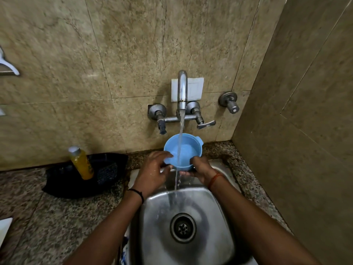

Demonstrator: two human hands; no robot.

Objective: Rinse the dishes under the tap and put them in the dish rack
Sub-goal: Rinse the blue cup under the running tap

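Observation:
A light blue plastic bowl (188,150) with small side handles is held under the running tap (182,90), over the back of the steel sink (219,217). My left hand (152,171) grips its left rim. My right hand (200,169) holds its right side and bottom. Water streams into the bowl and spills over the front edge into the sink. No dish rack shows in this view.
A yellow bottle (81,162) with a white cap stands on a dark cloth (66,180) left of the sink, with a scrub pad (107,173) beside it. Speckled granite counter (47,217) surrounds the sink. A tiled wall rises close on the right. A spare wall valve (229,102) sticks out.

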